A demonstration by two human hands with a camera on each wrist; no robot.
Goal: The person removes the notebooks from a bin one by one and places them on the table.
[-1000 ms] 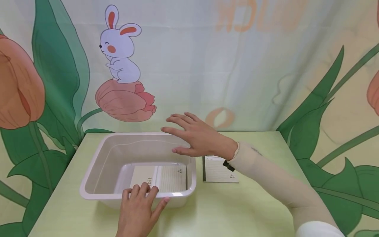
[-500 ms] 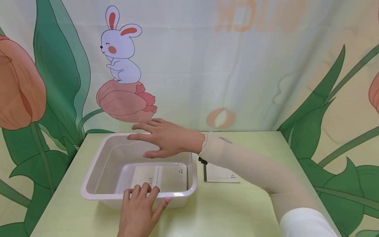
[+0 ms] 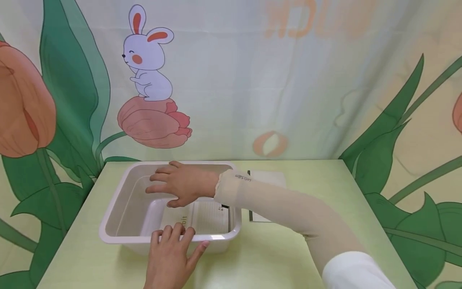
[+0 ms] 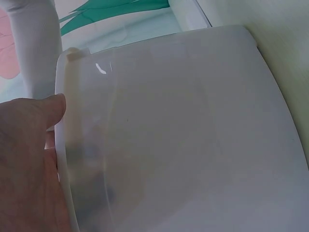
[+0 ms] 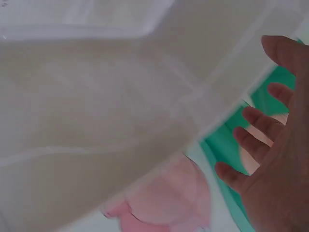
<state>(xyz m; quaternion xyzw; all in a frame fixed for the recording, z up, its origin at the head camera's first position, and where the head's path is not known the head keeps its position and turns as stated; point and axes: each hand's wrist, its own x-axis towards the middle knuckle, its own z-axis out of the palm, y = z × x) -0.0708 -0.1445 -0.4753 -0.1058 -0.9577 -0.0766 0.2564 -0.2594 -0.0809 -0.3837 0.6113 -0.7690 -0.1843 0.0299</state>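
Observation:
A pale plastic basin (image 3: 105, 224) stands on the table. My left hand (image 3: 167, 255) grips its near rim, with fingertips hooked over the inner side; in the left wrist view the thumb (image 4: 52, 110) lies against the outer wall. Over the basin's far half, my right hand (image 3: 182, 184) is spread with nothing in it. The right wrist view shows its fingers apart, overlapping the basin's edge. A cream notebook cover (image 3: 171, 216) lettered "bit" and a lined notepad (image 3: 212, 220) lie in the basin, partly hidden by my hands.
Another lined notepad with a dark edge (image 3: 258, 217) lies on the table (image 3: 274, 257) right of the basin, partly covered by my right sleeve (image 3: 278, 198). A printed curtain (image 3: 223, 80) with a rabbit and tulips hangs behind the table's back edge.
My right hand has moved left from over the basin's right side, then lower over its far half, staying spread. More of the notepad's far part shows. My left hand stays on the rim.

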